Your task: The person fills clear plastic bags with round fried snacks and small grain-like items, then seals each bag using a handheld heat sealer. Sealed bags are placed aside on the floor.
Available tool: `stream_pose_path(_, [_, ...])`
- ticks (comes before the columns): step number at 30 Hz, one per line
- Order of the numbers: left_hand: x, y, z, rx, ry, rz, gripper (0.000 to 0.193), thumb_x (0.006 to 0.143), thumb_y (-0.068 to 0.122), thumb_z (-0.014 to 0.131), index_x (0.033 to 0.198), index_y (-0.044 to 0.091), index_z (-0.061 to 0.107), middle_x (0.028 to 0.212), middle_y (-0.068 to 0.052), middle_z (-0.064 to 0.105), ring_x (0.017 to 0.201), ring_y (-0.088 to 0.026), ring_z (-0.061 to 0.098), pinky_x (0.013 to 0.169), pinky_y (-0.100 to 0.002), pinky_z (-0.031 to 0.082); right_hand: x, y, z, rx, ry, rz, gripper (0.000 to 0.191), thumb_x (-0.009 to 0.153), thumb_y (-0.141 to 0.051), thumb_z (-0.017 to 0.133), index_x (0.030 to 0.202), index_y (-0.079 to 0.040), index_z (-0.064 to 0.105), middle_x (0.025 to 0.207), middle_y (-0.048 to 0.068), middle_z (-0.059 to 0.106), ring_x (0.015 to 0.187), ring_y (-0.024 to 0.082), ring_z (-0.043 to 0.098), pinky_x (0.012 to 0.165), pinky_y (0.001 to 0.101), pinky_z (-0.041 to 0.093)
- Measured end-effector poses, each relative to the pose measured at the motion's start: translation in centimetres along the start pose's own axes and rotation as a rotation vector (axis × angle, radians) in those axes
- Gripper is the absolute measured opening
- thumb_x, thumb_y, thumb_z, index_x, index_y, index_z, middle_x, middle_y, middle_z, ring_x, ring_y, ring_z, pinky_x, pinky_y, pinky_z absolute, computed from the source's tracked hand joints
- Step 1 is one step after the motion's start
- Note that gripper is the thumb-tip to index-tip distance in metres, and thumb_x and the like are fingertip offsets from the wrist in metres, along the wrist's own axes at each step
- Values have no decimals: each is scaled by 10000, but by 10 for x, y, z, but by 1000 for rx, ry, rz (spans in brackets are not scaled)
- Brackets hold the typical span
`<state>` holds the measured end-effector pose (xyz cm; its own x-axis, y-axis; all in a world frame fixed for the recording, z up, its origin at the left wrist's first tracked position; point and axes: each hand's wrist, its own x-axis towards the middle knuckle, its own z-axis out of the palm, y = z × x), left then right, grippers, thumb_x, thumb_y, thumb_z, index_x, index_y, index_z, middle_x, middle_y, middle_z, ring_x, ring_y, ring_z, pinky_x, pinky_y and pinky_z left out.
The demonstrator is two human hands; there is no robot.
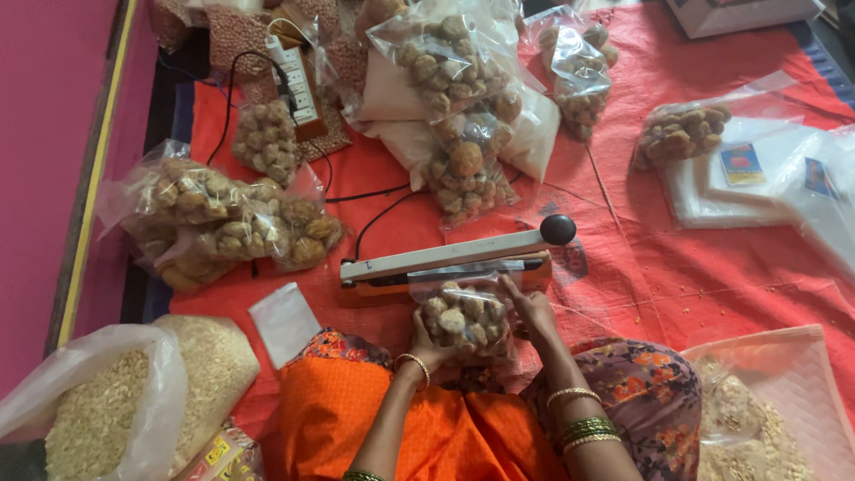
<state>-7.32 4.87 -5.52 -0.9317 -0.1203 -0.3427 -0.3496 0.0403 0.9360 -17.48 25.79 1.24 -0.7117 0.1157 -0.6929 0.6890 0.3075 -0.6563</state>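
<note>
— So, where are the hands?

— Both are on one clear bag [465, 319] of brown lumps, right in front of the person's lap. The left hand [427, 343] cups it from below and from the left side, fingers curled against the plastic. The right hand [533, 307] grips the bag's upper right edge, fingers closed on the film.

— And the bag itself?

— Its open top lies under the raised arm of the sealer [450, 267], an orange-based machine with a pale bar and a black knob [558, 229] at the far end. The rest of the bag hangs toward the person, just beside the sealer's front edge.

— Is the bar pressed down?

— It's tilted up at the knob end; whether it pinches the film I cannot tell.

— What lies around?

— All of it sits on a red mat [659, 258]. Filled bags of the same lumps are heaped to the left [223, 223] and beyond the sealer [463, 174]. One more lies well apart at the right [681, 134], touching a stack of empty bags [757, 191]. A power strip [298, 85] sits at the top, its black cord running toward the sealer. A big sack of pale grain [134, 401] stands near the left knee, and a pink tray [802, 374] is by the right knee.
</note>
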Motion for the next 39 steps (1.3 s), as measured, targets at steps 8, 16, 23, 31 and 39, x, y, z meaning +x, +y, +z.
stream_pose_path(8, [-10,-11,-5,194,-29,-146,1623,468,308,1061,1558,112,-126,1583,-128,322,1441,-253,367,1161,-371,390,15,9,15,13,-272,-214,520,985,-392,623,663,15,590,505,86,528,391,209,514,385,362,416])
stream_pose_path(16, [-46,24,-14,225,165,-144,1432,438,226,1014,1589,170,163,1456,-112,564,1301,-254,591,1025,-361,555,-16,3,24,-80,-469,-536,362,998,-290,571,796,-26,715,580,0,627,486,115,582,454,300,453])
stream_pose_path(23, [-36,17,-6,-56,39,70,1248,519,317,984,1533,97,291,1480,-161,478,1337,-322,514,1016,-474,537,-117,-46,2,-302,-282,-794,408,992,-313,617,785,14,747,570,14,680,497,87,627,471,272,499])
stream_pose_path(31, [-25,-7,19,1190,-55,-63,1441,554,384,1059,1624,256,101,1711,-146,182,1516,-466,222,1129,-563,266,-165,-114,-103,170,-72,-778,277,976,-236,593,879,-51,775,581,27,655,457,83,583,415,275,449])
stream_pose_path(39, [-18,-14,36,1291,-9,-92,1112,568,293,996,1479,206,364,1576,-180,376,1384,-503,417,1065,-462,451,-73,-259,-175,-67,101,-1083,467,1136,-190,639,700,-23,641,609,20,593,577,71,506,550,268,388])
